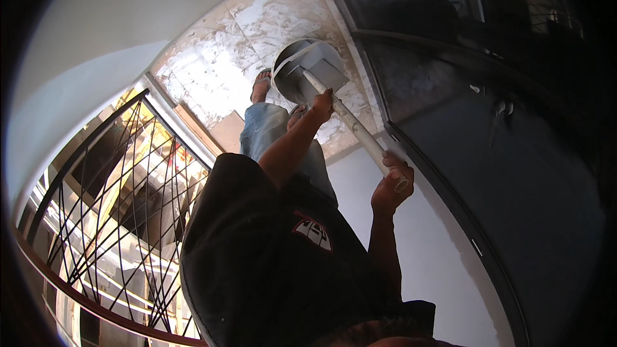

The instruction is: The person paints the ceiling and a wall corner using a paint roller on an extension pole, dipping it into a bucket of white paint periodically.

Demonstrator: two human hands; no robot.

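Note:
A long white pipe (360, 132) runs diagonally down into a round pale bucket (280, 74) on the floor. My left hand (320, 108) grips the pipe just above the bucket, and my right hand (392, 186) is wrapped round its near end. A flat grey piece (328, 76) shows inside and over the bucket's rim by the pipe's far end; whether it is fixed to the pipe, I cannot tell. My sandalled foot (261, 83) stands beside the bucket, and the other is partly hidden behind my left arm.
Tiles (238, 13) with white smears cover the floor. At the left, a black metal railing (119, 186) borders a bright drop with boards below. A dark glass door or panel (418, 71) and pale wall (353, 180) are at the right. A board (193, 128) lies by the railing.

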